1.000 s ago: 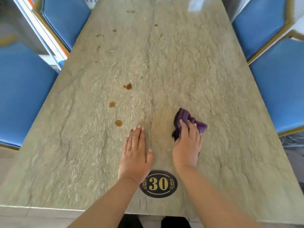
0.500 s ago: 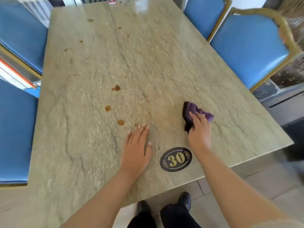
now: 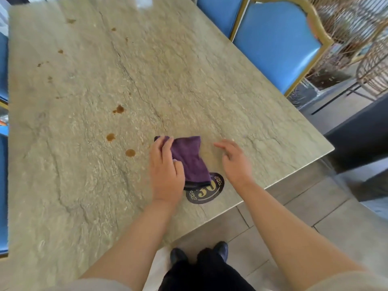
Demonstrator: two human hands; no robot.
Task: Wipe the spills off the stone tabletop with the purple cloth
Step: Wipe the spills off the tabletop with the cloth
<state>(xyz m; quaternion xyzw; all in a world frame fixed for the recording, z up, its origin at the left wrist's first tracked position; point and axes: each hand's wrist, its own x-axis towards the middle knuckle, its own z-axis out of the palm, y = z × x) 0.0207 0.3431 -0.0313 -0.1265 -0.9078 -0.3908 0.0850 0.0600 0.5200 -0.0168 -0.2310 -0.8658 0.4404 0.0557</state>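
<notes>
The purple cloth [image 3: 190, 158] lies spread flat on the stone tabletop [image 3: 189, 85], partly covering the black oval "30" plate [image 3: 206, 191]. My left hand [image 3: 165, 171] rests on the cloth's left edge, fingers and thumb closed on it. My right hand [image 3: 234, 161] hovers just right of the cloth, fingers apart, holding nothing. Brown spills sit left of the cloth: one drop [image 3: 130, 152] close to my left hand, another [image 3: 110, 137] above it, a third [image 3: 119, 109] farther up. Several smaller brown spots [image 3: 60, 51] dot the far left of the tabletop.
Blue padded chairs with gold frames [image 3: 279, 43] stand along the table's right side, and blue seats [image 3: 3, 185] line the left edge. The table's near corner [image 3: 329, 149] is to my right. Tiled floor and my dark shoes [image 3: 199, 252] show below the near edge.
The cloth passed from my right hand to my left and now lies spread out over the "30" plate. My right hand let go and opened. The view swung further right.
</notes>
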